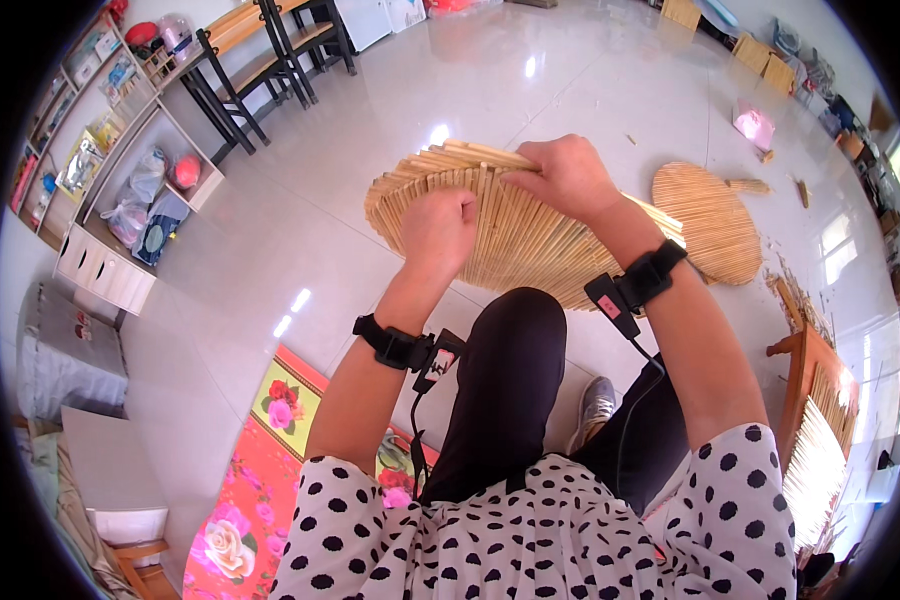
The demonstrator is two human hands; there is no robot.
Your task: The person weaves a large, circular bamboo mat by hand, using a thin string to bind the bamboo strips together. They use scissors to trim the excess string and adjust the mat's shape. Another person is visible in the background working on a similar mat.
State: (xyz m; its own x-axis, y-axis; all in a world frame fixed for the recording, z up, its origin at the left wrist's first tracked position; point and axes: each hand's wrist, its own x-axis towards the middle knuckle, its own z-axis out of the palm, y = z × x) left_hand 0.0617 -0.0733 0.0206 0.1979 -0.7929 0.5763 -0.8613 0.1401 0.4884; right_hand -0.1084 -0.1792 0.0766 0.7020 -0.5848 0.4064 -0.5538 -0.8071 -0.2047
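A round mat of straw-coloured stalks [530,245] is held up, tilted, in front of my knees. My right hand [568,180] grips its upper rim, with the thumb on the near face and the fingers over the far edge. My left hand [438,232] is closed in a fist against the near face, left of the right hand. Whatever sits inside that fist is hidden. The stalks run side by side across the mat, and a second layer of stalks shows along its upper left rim.
Another round stalk mat [708,225] lies on the tiled floor to the right, near loose stalks and a pink bag [755,128]. A wooden stand [805,370] with stalks is at the right. Left are a floral red cloth [255,490], shelves [120,180] and chairs [250,75].
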